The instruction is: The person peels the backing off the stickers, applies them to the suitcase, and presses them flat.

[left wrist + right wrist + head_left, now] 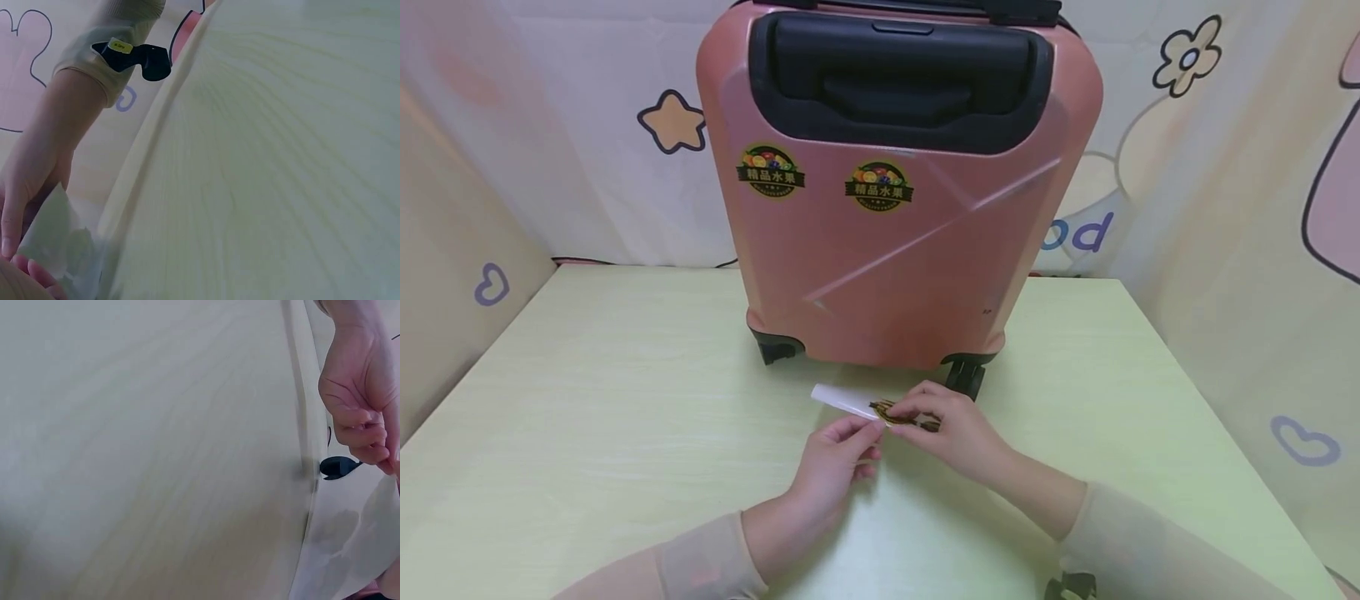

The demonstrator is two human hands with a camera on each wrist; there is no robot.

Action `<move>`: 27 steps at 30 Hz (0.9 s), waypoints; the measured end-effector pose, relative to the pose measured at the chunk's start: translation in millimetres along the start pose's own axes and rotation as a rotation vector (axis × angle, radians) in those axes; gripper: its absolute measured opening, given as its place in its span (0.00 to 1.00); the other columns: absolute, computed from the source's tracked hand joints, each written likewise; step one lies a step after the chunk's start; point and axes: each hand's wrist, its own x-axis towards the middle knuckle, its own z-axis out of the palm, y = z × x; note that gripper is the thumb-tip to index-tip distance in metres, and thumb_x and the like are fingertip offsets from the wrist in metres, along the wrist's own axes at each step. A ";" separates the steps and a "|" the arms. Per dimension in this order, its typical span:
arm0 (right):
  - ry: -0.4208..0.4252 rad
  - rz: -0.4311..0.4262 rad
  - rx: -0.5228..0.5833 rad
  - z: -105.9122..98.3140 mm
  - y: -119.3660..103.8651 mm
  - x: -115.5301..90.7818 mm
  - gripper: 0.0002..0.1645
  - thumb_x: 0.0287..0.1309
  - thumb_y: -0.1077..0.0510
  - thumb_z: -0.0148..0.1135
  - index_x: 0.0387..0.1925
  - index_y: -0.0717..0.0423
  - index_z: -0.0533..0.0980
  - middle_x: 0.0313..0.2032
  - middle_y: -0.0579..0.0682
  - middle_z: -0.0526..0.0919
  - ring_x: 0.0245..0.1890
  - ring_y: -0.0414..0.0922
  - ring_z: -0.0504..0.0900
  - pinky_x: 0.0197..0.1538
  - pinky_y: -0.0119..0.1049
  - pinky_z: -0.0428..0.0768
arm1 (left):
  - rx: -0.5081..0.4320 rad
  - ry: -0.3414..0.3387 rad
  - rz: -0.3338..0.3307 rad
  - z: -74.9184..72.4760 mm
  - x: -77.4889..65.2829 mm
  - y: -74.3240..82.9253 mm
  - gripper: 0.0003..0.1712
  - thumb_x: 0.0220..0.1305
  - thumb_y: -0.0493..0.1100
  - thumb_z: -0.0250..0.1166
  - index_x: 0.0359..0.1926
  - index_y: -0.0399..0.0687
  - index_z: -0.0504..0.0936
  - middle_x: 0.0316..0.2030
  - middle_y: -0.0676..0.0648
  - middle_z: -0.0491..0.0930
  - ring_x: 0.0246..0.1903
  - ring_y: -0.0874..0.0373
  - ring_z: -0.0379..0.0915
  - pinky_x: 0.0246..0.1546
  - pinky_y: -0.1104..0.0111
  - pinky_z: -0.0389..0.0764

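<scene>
A small white sticker sheet [842, 398] bearing dark-and-gold round stickers [891, 412] is held above the table. My left hand [835, 458] pinches its near edge between thumb and forefinger. From the right, my right hand [958, 429] pinches the sheet at the stickers, partly covering them; whether a sticker is lifted off, I cannot tell. Both wrist views show the sheet's pale back [53, 234]. Beyond the hands stands an upright pink suitcase [887, 275], with two round fruit-picture stickers [771, 172] on its upper front.
The suitcase has a black handle recess [902, 79] at the top and black wheels [966, 377] on the pale green table [587, 417]. Cartoon-printed cloth [572, 125] hangs behind and along both sides. A black wrist camera [140, 59] sits on the right sleeve.
</scene>
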 end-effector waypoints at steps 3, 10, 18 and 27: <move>0.009 -0.007 0.006 1.1 0.7 0.4 0.09 0.50 0.61 0.69 0.36 0.52 0.83 0.34 0.39 0.79 0.35 0.37 0.77 0.40 0.33 0.78 | 0.020 -0.018 0.001 0.8 0.3 0.1 0.06 0.62 0.40 0.63 0.33 0.40 0.80 0.28 0.51 0.79 0.25 0.64 0.73 0.24 0.75 0.74; 0.023 -0.025 0.012 2.9 3.4 -0.2 0.08 0.50 0.61 0.69 0.35 0.53 0.83 0.32 0.40 0.80 0.34 0.37 0.78 0.39 0.33 0.79 | 0.037 -0.029 0.004 1.5 0.8 -1.6 0.09 0.63 0.42 0.62 0.36 0.40 0.82 0.28 0.53 0.79 0.25 0.64 0.73 0.25 0.74 0.75; 0.033 0.009 0.039 5.1 2.6 0.0 0.06 0.50 0.61 0.69 0.34 0.52 0.83 0.31 0.40 0.79 0.33 0.37 0.77 0.39 0.32 0.79 | 0.091 -0.018 0.061 1.7 2.0 -3.5 0.10 0.62 0.41 0.62 0.36 0.35 0.82 0.27 0.54 0.80 0.24 0.64 0.73 0.25 0.74 0.74; 0.034 0.071 0.055 3.5 2.1 0.6 0.03 0.51 0.60 0.69 0.30 0.51 0.84 0.23 0.40 0.72 0.26 0.38 0.70 0.30 0.28 0.71 | 0.152 -0.011 0.051 0.6 1.9 -3.8 0.16 0.62 0.42 0.62 0.41 0.30 0.80 0.29 0.51 0.81 0.24 0.64 0.73 0.26 0.73 0.74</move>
